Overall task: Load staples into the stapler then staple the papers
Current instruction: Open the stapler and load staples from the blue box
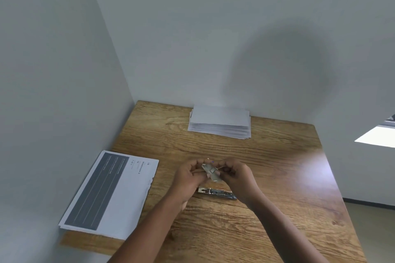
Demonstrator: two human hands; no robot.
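Lower centre: left hand (188, 177) and right hand (235, 174) pinching staple box (210, 172) above stapler (215, 191); loading unfinished, papers (111, 194) lower left unstapled.

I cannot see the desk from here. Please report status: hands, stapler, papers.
Left hand and right hand both pinch a small staple packet. Stapler lies on desk, untouched. Papers left; nothing in the way.

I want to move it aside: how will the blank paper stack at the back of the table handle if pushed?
The blank paper stack lies flat, so it probably won't tip. Its lower sheets already fan out at the near edge, so a push would likely shear it rather than slide it whole. The wooden table looks smooth.
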